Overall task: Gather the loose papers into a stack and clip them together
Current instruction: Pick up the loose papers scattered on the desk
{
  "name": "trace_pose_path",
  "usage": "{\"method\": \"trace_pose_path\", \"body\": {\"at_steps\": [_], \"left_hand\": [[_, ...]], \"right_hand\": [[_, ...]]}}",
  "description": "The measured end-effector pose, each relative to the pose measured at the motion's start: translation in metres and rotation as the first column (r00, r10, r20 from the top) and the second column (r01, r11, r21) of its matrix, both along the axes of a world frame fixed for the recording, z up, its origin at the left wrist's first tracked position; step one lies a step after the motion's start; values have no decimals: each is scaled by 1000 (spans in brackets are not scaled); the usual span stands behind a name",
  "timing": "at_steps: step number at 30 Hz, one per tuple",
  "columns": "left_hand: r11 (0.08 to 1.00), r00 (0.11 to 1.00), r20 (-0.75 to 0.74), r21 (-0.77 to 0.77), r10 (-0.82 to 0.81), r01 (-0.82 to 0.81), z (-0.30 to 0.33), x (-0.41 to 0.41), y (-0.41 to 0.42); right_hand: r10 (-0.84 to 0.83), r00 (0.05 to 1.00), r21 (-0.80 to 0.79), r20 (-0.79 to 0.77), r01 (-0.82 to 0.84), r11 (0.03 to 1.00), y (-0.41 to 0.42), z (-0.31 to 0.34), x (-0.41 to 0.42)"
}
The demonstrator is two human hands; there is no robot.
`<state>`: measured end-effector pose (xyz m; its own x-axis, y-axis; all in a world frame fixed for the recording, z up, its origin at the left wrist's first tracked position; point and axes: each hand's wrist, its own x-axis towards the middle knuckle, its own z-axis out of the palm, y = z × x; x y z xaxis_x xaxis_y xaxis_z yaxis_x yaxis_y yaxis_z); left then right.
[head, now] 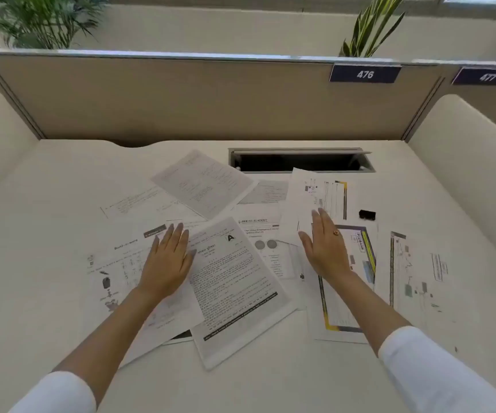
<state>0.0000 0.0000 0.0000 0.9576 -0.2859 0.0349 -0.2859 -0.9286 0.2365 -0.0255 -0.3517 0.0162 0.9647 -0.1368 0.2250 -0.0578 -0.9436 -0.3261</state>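
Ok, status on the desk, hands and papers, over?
Left hand and right hand open, flat on the spread. Papers scattered, overlapping, no stack yet. Black binder clip untouched, right of the papers. Nothing in the way.

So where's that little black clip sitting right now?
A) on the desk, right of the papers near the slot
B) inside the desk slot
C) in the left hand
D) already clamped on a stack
A: the clip lies alone on the desk, beyond the right hand; both hands lie flat on the papers, the left hand too.
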Motion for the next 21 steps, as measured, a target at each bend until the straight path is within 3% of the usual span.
{"method": "trace_pose_path", "body": {"at_steps": [6,21], "left_hand": [[1000,989,-146,-16,16,-19,-34,-37,-11],[998,997,-53,28,57,-56,-45,-44,-17]], "right_hand": [[22,987,8,-161,-21,1000,20,-47,-35],[45,981,-51,-187,-55,997,23,-45,-36]]}}
